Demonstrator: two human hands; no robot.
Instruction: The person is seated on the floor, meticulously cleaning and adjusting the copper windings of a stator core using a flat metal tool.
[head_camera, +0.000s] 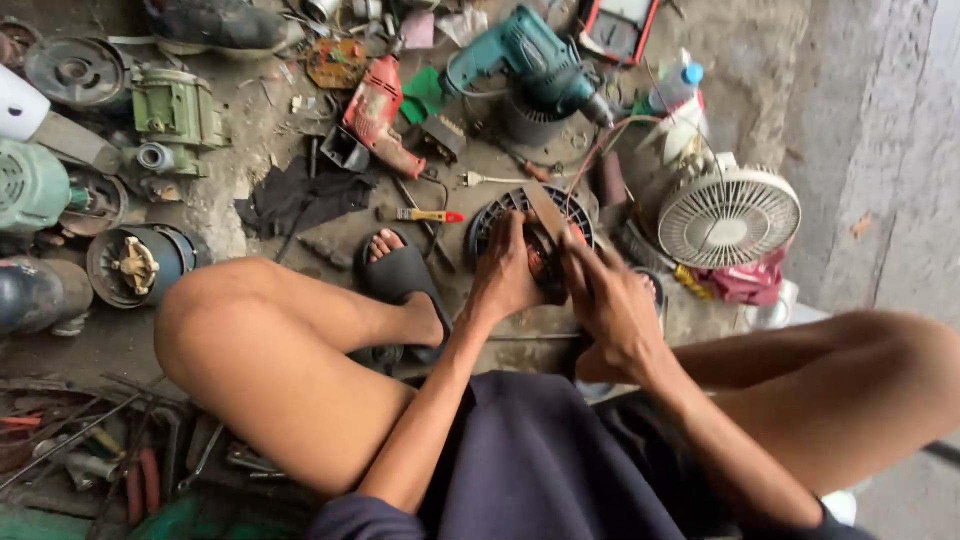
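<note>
On the dirty floor (760, 60), a round motor part (135, 265) lies at nine o'clock and a red drill (377, 112) at eleven o'clock. In the middle, the left hand (507, 275) curls around a round black fan motor (527, 222), holding it, and the right hand (612, 305) pinches a flat metal tool (547, 212) pressed on it. A white fan (728, 217) lies at two o'clock, beside the motor.
</note>
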